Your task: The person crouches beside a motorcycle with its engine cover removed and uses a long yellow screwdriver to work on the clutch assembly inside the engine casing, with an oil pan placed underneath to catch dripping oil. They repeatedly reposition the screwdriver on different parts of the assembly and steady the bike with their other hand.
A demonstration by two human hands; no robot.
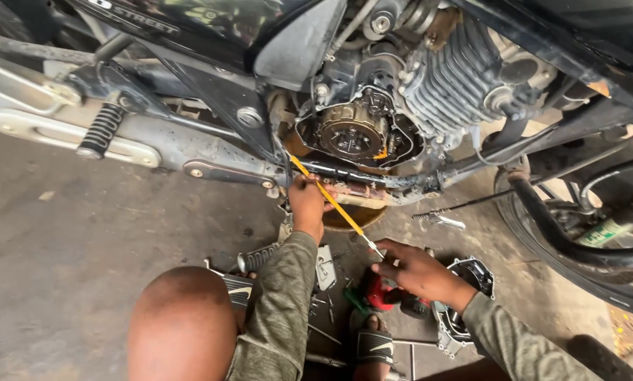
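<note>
1. A black side panel with white lettering along its top edge sat at the upper left of the motorcycle; a small orange patch showed on the frame at the upper right, and a green-labelled cylinder lay beside the front tyre.
2. A long yellow-handled screwdriver ran on a diagonal, its upper end toward the frame rail below the open clutch housing, its metal end down to the right.
3. The left hand was closed around the tool's upper part, just under the engine, fingers together on the shaft.
4. The right hand pinched the lower metal end between fingertips, well below the left hand and above the floor.
5. A shallow round pan sat on the floor under the engine, mostly hidden by the hands; its contents could not be made out.
6. A removed engine cover lay open-side-up at the right wrist, with a red-and-green object beside it.
7. Loose bolts and small tools were scattered on the concrete floor between the person's bare knee and sandalled foot.
8. A ribbed footpeg lay near the left sleeve.
</note>
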